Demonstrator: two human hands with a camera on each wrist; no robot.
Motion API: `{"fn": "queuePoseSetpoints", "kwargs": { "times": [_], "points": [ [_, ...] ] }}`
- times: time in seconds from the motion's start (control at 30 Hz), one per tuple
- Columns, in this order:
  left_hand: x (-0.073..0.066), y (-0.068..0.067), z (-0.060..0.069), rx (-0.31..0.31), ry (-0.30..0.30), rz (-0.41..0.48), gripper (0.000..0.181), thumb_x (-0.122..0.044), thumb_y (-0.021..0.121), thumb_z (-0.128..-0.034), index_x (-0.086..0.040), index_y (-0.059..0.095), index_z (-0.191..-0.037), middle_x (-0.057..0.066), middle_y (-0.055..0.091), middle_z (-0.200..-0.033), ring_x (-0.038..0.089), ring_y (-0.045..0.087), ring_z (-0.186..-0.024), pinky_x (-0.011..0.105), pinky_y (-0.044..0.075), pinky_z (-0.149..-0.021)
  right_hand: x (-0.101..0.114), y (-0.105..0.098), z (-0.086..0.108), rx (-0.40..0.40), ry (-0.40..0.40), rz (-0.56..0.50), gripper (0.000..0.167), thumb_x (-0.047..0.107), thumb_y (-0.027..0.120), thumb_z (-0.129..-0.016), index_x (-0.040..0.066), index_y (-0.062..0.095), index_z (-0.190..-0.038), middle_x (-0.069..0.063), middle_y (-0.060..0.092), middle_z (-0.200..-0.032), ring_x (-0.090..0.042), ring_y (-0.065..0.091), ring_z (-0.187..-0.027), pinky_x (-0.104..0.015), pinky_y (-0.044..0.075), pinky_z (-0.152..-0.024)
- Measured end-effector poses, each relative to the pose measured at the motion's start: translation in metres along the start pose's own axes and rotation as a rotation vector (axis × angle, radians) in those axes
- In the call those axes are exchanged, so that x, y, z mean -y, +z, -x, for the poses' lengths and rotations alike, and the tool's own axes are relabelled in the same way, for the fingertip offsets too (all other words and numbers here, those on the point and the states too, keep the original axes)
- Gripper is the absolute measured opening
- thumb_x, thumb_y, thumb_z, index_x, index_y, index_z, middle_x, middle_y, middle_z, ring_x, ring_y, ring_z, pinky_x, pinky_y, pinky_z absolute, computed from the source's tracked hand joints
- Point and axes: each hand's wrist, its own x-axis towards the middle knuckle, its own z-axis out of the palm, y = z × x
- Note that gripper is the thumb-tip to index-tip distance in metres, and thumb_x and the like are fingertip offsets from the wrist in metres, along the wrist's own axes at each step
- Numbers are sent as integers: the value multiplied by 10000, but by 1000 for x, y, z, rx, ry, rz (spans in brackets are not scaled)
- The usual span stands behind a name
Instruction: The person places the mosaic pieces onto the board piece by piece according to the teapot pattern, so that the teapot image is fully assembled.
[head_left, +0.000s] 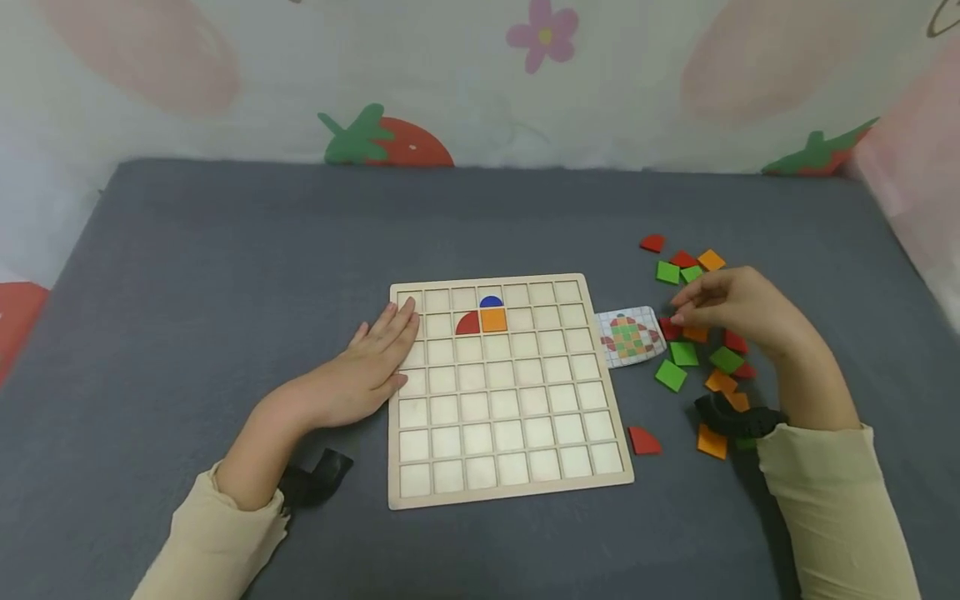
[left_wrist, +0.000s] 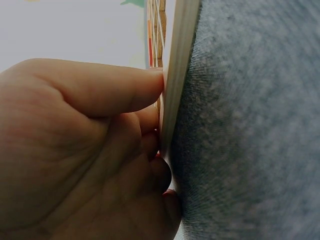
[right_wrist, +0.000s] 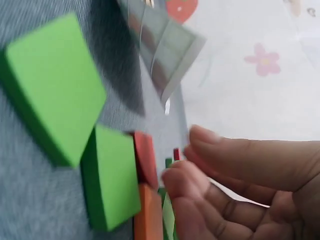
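A wooden grid board (head_left: pixel 512 496) lies on the grey surface. My left hand (head_left: pixel 371 362) rests on its left edge with fairly straight fingers; in the left wrist view the thumb (left_wrist: pixel 125 90) touches the board's side (left_wrist: pixel 180 65). Three pieces sit in the upper cells: a blue half-circle (head_left: pixel 491 302), a red quarter-circle (head_left: pixel 468 323) and an orange square (head_left: pixel 493 320). My right hand (head_left: pixel 738 308) hovers over loose pieces, fingers loosely bent. Nothing shows between its thumb and fingers in the right wrist view. Nearest below are a red piece (head_left: pixel 670 328) and an orange square (head_left: pixel 696 333).
A pattern card (head_left: pixel 632 337) sticks out at the board's right edge. Several green squares (head_left: pixel 671 375), orange squares (head_left: pixel 712 442) and red pieces (head_left: pixel 652 242) are scattered on the right. One red quarter-circle (head_left: pixel 644 441) lies apart, near the board's lower right. A printed cloth (head_left: pixel 600 100) hangs behind.
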Motion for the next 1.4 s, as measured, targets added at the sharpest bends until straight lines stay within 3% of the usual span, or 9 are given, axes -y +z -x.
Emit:
{"fn": "queuePoseSetpoints", "kwargs": {
  "times": [0.47, 0.97, 1.2, 1.4],
  "points": [
    [1, 0, 3, -11, 17, 11, 602, -133, 381, -1016, 53, 58, -1489, 168, -90, -1563, 322, -119, -1416, 569, 4, -1094, -7, 5, -7, 60, -16, 59, 268, 144, 744, -824, -31, 655, -1006, -66, 617, -838, -147, 571, -720, -263, 489, -645],
    [4, 0, 8, -17, 1, 8, 612, -121, 391, -1005, 51, 56, -1489, 163, -90, -1564, 314, -124, -1416, 574, 3, -1092, 6, 10, -12, 62, -51, 288, 179, 189, 759, -810, 63, 650, -875, -16, 632, -784, -191, 535, -704, -335, 423, -634],
    [5, 0, 10, -21, 14, 11, 606, -130, 388, -1011, 51, 62, -1489, 169, -82, -1564, 321, -117, -1416, 579, 9, -1090, 5, 11, -11, 62, -68, 257, 186, 151, 760, -807, 57, 618, -880, -33, 639, -797, -191, 563, -708, -331, 437, -628],
    [6, 0, 9, -13, 26, 7, 607, -140, 379, -1017, 50, 49, -1489, 171, -92, -1562, 323, -126, -1414, 577, 7, -1091, 0, 8, -8, 82, -97, 126, 134, 92, 714, -843, 17, 669, -945, -65, 660, -878, -161, 585, -721, -286, 479, -622]
  ]
}}
